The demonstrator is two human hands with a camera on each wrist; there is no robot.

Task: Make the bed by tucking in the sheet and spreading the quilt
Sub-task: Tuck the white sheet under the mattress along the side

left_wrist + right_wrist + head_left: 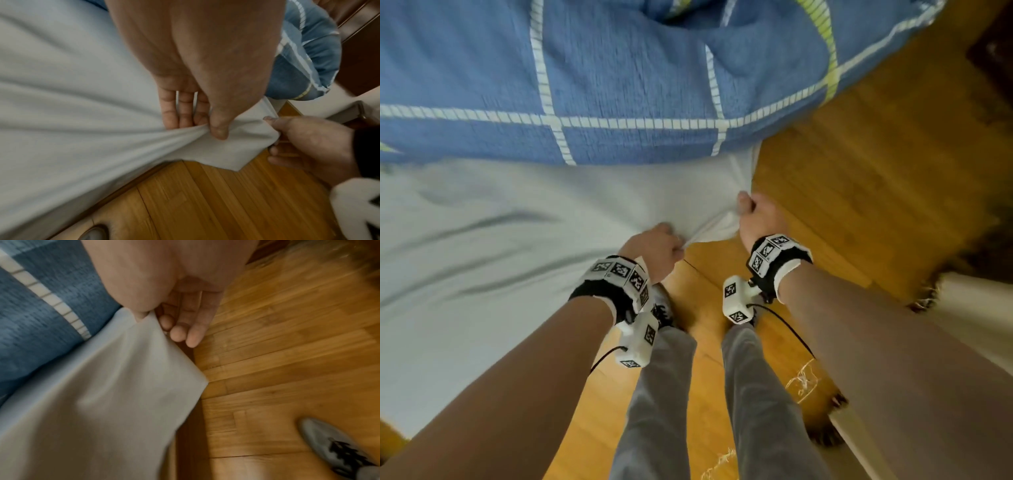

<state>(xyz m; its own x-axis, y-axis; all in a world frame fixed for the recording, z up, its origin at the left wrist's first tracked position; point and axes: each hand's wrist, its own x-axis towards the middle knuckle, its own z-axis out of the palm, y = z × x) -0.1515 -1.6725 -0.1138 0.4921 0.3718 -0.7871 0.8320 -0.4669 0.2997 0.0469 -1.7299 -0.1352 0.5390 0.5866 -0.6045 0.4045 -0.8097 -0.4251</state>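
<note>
A pale sheet [482,240] covers the mattress, and its loose corner [232,151] hangs over the bed's corner above the floor. My left hand [661,246] pinches a bunched fold of the sheet [185,134] between thumb and fingers. My right hand [760,216] grips the sheet's edge [148,324] a little further along the corner, thumb on top. The cloth is stretched taut between both hands. A blue quilt [619,68] with white grid lines lies rumpled on the far part of the bed, its edge drooping over the side.
Wooden floor [859,178] runs along the bed's right side and under me. My legs in grey trousers [661,394] and a grey shoe [333,446] stand close to the bed corner. A white object with a dark fringe [969,308] sits at the right.
</note>
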